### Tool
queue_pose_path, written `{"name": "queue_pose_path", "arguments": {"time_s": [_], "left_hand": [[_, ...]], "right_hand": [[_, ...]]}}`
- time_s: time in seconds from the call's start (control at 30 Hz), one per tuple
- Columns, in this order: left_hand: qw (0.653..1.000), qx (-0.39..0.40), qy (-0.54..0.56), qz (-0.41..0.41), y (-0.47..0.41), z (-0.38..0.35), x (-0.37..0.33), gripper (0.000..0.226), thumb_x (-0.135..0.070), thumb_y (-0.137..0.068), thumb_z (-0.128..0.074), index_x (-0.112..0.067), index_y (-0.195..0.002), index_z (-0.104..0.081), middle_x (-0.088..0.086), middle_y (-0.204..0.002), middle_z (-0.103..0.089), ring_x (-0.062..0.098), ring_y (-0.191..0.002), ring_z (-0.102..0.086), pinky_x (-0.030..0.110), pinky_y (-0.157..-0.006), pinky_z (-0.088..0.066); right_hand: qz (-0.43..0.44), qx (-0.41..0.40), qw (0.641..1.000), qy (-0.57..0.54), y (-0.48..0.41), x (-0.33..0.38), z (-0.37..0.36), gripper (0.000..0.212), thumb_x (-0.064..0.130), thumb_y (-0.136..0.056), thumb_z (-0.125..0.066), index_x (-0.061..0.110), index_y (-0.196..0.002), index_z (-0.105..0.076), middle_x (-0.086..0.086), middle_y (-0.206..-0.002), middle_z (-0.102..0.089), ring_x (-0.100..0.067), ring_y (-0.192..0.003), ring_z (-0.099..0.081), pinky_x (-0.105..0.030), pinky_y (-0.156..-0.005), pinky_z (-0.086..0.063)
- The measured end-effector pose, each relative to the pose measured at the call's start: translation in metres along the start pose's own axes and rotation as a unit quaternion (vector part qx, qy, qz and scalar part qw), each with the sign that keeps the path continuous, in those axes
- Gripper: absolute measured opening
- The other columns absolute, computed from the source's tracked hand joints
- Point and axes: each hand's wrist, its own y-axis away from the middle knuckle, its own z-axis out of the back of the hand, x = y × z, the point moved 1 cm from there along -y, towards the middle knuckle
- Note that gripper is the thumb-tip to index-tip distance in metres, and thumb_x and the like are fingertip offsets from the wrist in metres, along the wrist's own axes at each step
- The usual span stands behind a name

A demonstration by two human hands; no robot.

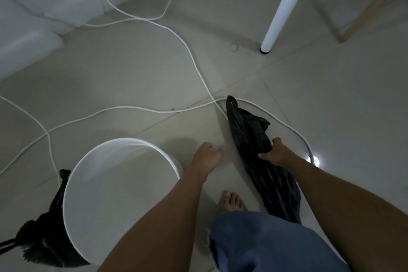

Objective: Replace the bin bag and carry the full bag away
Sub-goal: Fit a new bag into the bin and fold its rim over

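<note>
A round white bin (92, 201) stands on the tiled floor at lower left, with no bag inside it. Behind its left side lies a full black bag (44, 236), partly hidden by the bin. My right hand (276, 152) is shut on a flat, unfilled black bin bag (249, 137) that hangs long and crumpled, with one handle loop sticking up at its far end. My left hand (207, 157) hovers between the bin and this bag, fingers apart, holding nothing.
White cables (132, 109) snake across the floor, one passing under the held bag. A white table leg (284, 6) and a wooden leg (371, 9) stand at the upper right. My bare foot (231, 201) and blue trouser leg (271, 243) are below the hands.
</note>
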Motion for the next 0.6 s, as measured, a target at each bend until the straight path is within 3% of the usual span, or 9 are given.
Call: {"name": "queue_pose_path", "arguments": {"time_s": [0.1, 0.17, 0.27, 0.37, 0.47, 0.53, 0.6], "left_hand": [[1.0, 0.018, 0.024, 0.006, -0.004, -0.007, -0.005, 0.063, -0.038, -0.091, -0.06, -0.015, -0.145, -0.039, 0.007, -0.146, -0.043, 0.025, -0.118, -0.051, 0.038, -0.098, -0.05], [0.998, 0.037, 0.05, 0.023, -0.004, -0.015, -0.01, 0.067, -0.046, -0.091, -0.058, -0.015, -0.146, -0.037, 0.006, -0.147, -0.042, 0.026, -0.119, -0.05, 0.036, -0.09, -0.049], [0.986, 0.071, 0.139, 0.056, 0.002, -0.022, -0.02, 0.062, -0.056, -0.088, -0.058, -0.018, -0.136, -0.047, 0.004, -0.132, -0.055, 0.023, -0.101, -0.055, 0.034, -0.081, -0.048], [0.97, 0.052, 0.235, 0.043, 0.006, -0.02, -0.029, 0.041, -0.047, -0.087, -0.064, -0.02, -0.118, -0.061, 0.004, -0.112, -0.066, 0.021, -0.09, -0.063, 0.036, -0.08, -0.054], [0.975, -0.043, 0.218, -0.03, 0.01, -0.006, -0.041, 0.005, -0.025, -0.085, -0.066, -0.022, -0.089, -0.066, 0.012, -0.104, -0.072, 0.028, -0.09, -0.069, 0.048, -0.085, -0.058], [0.977, -0.071, 0.187, -0.079, 0.023, 0.012, -0.056, 0.006, -0.018, -0.085, -0.063, -0.022, -0.086, -0.068, 0.007, -0.095, -0.073, 0.027, -0.087, -0.07, 0.046, -0.083, -0.059], [0.972, -0.097, 0.17, -0.127, 0.049, 0.037, -0.077, 0.012, -0.015, -0.088, -0.061, -0.016, -0.096, -0.07, 0.007, -0.094, -0.072, 0.026, -0.087, -0.07, 0.042, -0.082, -0.059]], "right_hand": [[0.033, 0.005, 0.999, 0.018, -0.008, 0.003, -0.006, 0.056, 0.014, -0.081, -0.072, -0.006, -0.127, -0.047, -0.023, -0.122, -0.056, -0.037, -0.112, -0.057, -0.038, -0.089, -0.049], [0.07, 0.013, 0.997, -0.014, -0.007, 0.013, -0.005, 0.045, 0.009, -0.081, -0.07, -0.004, -0.122, -0.056, -0.019, -0.119, -0.06, -0.035, -0.109, -0.059, -0.039, -0.093, -0.05], [0.113, 0.046, 0.986, -0.11, 0.005, 0.034, 0.001, 0.047, 0.003, -0.082, -0.068, 0.004, -0.128, -0.057, -0.014, -0.123, -0.062, -0.031, -0.11, -0.061, -0.042, -0.097, -0.049], [0.137, 0.088, 0.97, -0.18, 0.022, 0.056, 0.012, 0.043, -0.004, -0.085, -0.062, 0.007, -0.126, -0.058, -0.012, -0.12, -0.064, -0.029, -0.107, -0.062, -0.037, -0.091, -0.051], [0.168, 0.098, 0.96, -0.203, 0.043, 0.075, 0.028, 0.042, -0.005, -0.085, -0.061, 0.008, -0.125, -0.058, -0.012, -0.121, -0.064, -0.029, -0.109, -0.062, -0.037, -0.09, -0.051], [0.193, 0.092, 0.955, -0.204, 0.063, 0.092, 0.043, 0.046, -0.003, -0.086, -0.062, 0.01, -0.13, -0.055, -0.009, -0.123, -0.063, -0.027, -0.11, -0.061, -0.036, -0.089, -0.052], [0.221, 0.079, 0.95, -0.205, 0.091, 0.114, 0.061, 0.048, -0.002, -0.086, -0.063, 0.012, -0.131, -0.055, -0.008, -0.123, -0.063, -0.026, -0.112, -0.061, -0.037, -0.09, -0.052]]}}
